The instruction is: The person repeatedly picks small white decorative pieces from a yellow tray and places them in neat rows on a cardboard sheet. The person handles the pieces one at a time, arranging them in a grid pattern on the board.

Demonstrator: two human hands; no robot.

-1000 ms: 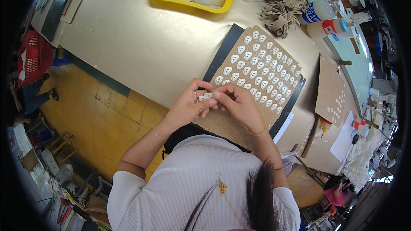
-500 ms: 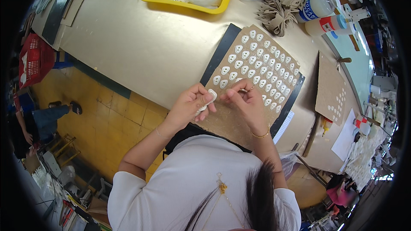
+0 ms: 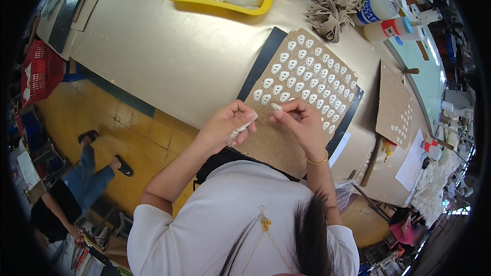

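Down at a brown board (image 3: 268,148) of white two-holed pieces (image 3: 292,64), left hand (image 3: 230,122) clutches some loose ones (image 3: 237,132), right hand (image 3: 298,118) pinches just one piece (image 3: 276,107)

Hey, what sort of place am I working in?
Probably a workshop or small factory: white pieces sit in rows on a brown board, a yellow tray holds more, and brown bundles lie nearby.
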